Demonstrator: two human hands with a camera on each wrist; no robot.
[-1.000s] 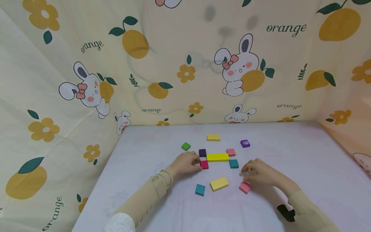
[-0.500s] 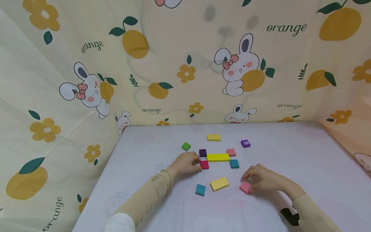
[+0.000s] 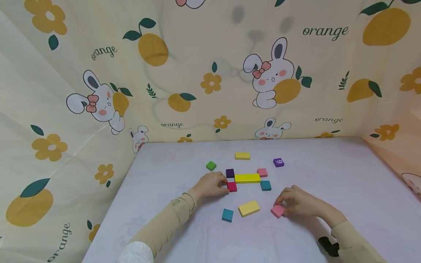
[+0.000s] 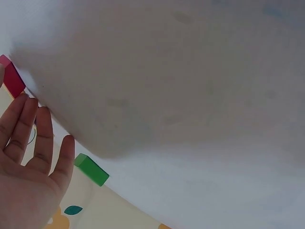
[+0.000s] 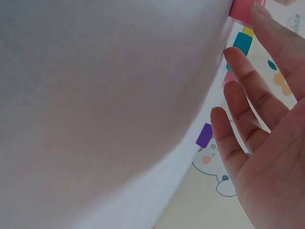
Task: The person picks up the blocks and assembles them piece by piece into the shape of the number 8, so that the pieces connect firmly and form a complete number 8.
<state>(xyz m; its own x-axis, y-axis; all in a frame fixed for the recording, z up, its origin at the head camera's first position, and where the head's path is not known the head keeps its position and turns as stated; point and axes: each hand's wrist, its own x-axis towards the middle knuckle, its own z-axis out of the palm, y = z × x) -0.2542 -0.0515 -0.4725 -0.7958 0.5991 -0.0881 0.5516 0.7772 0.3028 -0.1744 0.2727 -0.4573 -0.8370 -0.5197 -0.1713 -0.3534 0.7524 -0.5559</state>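
Note:
My left hand [image 3: 210, 185] lies beside the red block [image 3: 231, 187], thumb and index finger pinching it at its left end. That block sits just below a dark purple block [image 3: 230, 173], at the left end of a long yellow block [image 3: 247, 178]. At the other end are a pink block [image 3: 262, 172] and a teal block [image 3: 265, 185]. Nearer the front right, my right hand [image 3: 300, 201] pinches another pink block [image 3: 277, 210]. Its thumb [image 5: 271, 28] is against this block in the right wrist view, the other fingers extended.
A pale yellow block [image 3: 249, 208] and a second teal block [image 3: 227, 215] lie in front. Farther back are a green block [image 3: 211, 166], a yellow block [image 3: 242, 156] and a purple block [image 3: 278, 162] marked with a numeral. A printed cloth [image 3: 210, 106] rises behind the table.
My right hand has come down toward the front and closed its fingers on the near pink block, which has shifted and turned slightly. My left hand has stayed in place at the red block.

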